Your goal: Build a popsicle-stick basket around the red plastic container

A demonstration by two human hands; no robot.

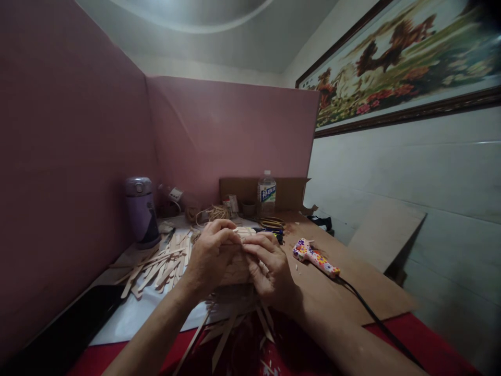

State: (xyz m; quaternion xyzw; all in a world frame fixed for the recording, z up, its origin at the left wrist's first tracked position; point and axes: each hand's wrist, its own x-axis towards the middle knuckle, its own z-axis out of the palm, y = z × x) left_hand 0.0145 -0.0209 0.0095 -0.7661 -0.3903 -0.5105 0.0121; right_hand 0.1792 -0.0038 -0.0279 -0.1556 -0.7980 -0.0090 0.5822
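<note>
Both hands are at a small structure of pale wooden craft sticks in the middle of the head view. My left hand is closed on its left side, fingers bent over the upper edge. Opposite it, my right hand pinches at the top and right side, fingertips close to the left ones. Much of the structure is hidden behind the hands, and I cannot make out any single stick between the fingertips. Loose craft sticks lie below, over the red cloth.
Left are a pile of craft sticks and a purple flask. A flower-patterned glue gun with a black cord lies right, on cardboard. Behind stand scissors, twine and a plastic bottle. Pink panels enclose the back and left.
</note>
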